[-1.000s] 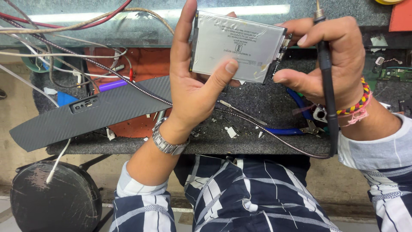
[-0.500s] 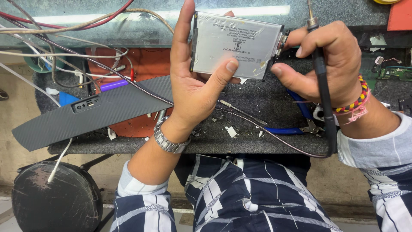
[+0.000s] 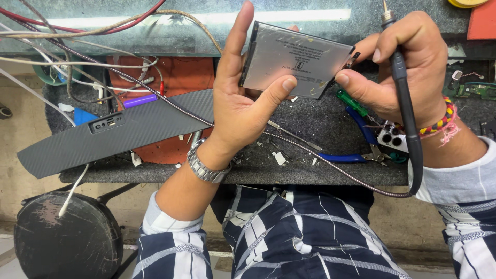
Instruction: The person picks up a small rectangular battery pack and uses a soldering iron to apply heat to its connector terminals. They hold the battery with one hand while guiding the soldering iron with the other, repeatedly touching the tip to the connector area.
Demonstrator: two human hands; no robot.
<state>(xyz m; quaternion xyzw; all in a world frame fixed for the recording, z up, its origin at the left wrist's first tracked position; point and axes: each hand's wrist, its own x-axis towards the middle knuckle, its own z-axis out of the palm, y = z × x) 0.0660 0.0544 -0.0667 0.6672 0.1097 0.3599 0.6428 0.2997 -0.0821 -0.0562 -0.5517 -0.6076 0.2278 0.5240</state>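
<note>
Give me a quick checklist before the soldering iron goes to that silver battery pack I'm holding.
1. Left hand grip on the silver battery pack: ok, thumb and fingers clamp it.
2. Right hand grip on the soldering iron: ok.
3. Iron tip away from the pack: ok, it points up, apart.
4. Right thumb steadying the pack's corner tab: ok.
5. Iron's braided cord free: not ok, it trails across the bench.
6. Tip hot: cannot tell.

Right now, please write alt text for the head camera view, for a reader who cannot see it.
The left hand holds up a flat silver battery pack, while the right hand grips a soldering iron and touches the pack's corner. Below lie a cluttered workbench, blue pliers and wires.
</note>
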